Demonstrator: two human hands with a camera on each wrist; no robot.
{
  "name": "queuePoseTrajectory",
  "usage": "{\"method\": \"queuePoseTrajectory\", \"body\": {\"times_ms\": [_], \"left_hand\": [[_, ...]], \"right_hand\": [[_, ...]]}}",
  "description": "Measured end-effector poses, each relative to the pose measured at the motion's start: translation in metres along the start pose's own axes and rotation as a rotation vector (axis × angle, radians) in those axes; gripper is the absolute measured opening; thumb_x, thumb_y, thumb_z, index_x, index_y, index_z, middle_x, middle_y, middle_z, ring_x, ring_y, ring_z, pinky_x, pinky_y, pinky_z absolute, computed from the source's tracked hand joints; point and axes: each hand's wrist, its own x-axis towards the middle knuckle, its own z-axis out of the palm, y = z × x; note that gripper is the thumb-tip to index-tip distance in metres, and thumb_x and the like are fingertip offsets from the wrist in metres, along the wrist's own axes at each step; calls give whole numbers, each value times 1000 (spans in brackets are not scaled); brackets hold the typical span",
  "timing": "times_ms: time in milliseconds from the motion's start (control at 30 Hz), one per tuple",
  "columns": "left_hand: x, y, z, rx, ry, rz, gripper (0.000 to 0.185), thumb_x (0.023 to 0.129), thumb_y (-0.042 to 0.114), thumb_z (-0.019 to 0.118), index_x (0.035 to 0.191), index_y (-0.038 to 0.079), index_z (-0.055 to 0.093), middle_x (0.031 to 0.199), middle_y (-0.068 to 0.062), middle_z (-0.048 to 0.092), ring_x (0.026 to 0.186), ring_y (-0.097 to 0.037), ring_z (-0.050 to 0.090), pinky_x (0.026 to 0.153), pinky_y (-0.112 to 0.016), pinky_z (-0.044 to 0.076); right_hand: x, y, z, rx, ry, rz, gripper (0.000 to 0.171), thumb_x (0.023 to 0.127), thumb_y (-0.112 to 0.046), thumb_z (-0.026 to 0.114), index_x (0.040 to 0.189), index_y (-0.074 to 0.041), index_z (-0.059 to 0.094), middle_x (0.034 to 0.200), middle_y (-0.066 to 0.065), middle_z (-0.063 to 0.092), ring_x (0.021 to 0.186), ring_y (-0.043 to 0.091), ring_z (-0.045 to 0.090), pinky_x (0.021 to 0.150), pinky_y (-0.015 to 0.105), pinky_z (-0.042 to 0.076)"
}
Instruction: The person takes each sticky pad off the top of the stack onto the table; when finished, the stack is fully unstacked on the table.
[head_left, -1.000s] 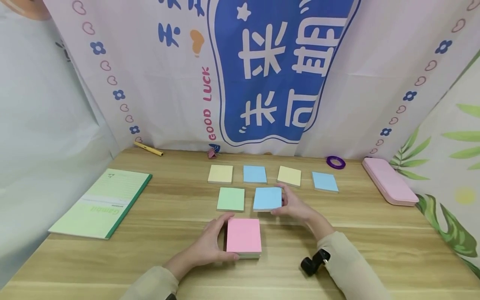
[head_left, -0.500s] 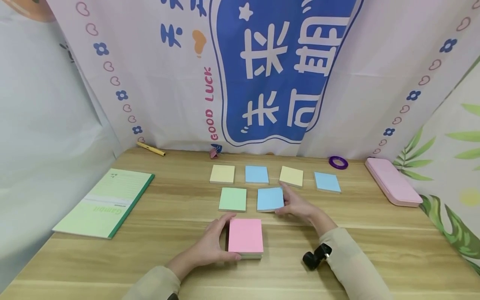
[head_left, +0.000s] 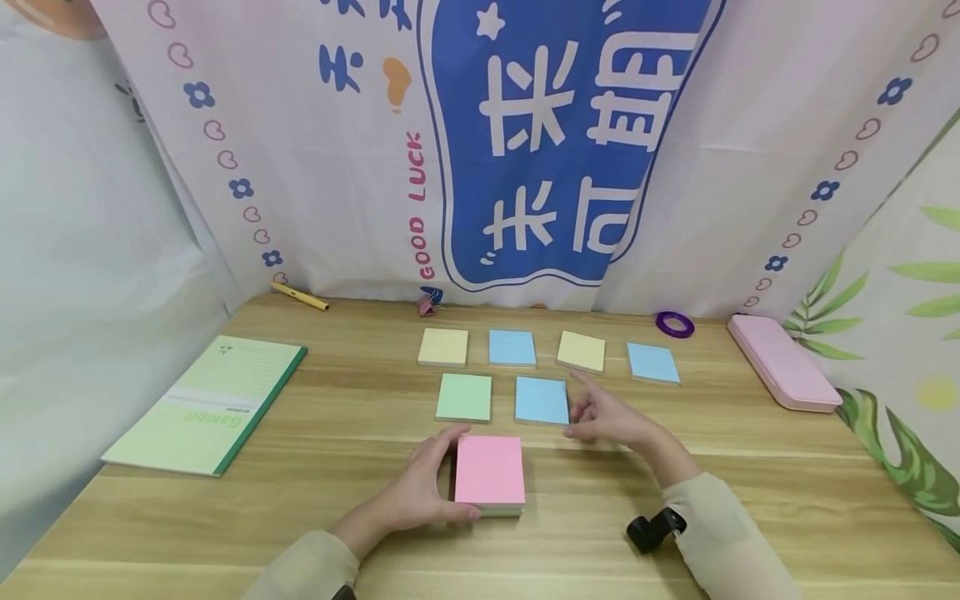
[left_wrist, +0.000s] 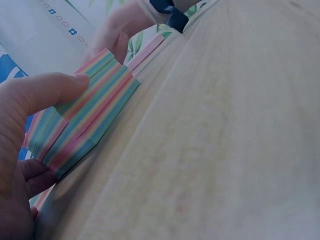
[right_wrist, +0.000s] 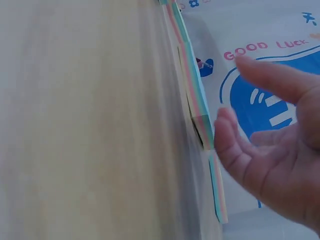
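Left hand (head_left: 417,492) curled round pink-topped square paper stack (head_left: 490,471), lower centre; right hand (head_left: 611,417) parted, empty, beside blue square paper pad (head_left: 540,401), right of centre.

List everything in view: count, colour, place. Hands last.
Table: 1, wood-grain, foreground
Pink-topped stack: 1, pink with striped sides, front centre
Blue pads: 3, blue, two back row, one middle row
Yellow pads: 2, pale yellow, back row
Green pad: 1, green, middle row
Notebook: 1, pale green, left
Pen: 1, yellow, back left
Binder clip: 1, pink, back edge
Tape roll: 1, purple, back right
Case: 1, pink, right
Printed cloth: 1, white with blue panel, behind table
Leaf-print cloth: 1, white and green, far right
Sleeves: 2, beige, both arms
Left hand: 1, holding the pink-topped stack
Right hand: 1, beside the middle-row blue pad
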Motion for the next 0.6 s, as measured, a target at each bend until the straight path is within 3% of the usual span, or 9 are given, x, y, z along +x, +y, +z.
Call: {"method": "queuePoseTrajectory", "body": {"times_ms": [400, 600], "left_hand": [[0, 1, 0, -3, -9, -16, 96, 54, 45, 77, 132, 16, 29, 124, 2, 39, 112, -24, 28, 87, -50, 25], [1, 0, 0, 10, -4, -1, 96, 55, 46, 76, 132, 16, 28, 123, 2, 40, 112, -24, 29, 86, -51, 24]], "right_hand": [[-21, -18, 30, 234, -35, -141, 81, 76, -5, 64, 137, -4, 12, 108, 29, 43, 83, 24, 50, 70, 30, 44], [-21, -20, 57, 222, -56, -260, 82, 72, -7, 68, 134, 4, 14, 113, 30, 38, 99, 39, 42, 81, 43, 38]]}}
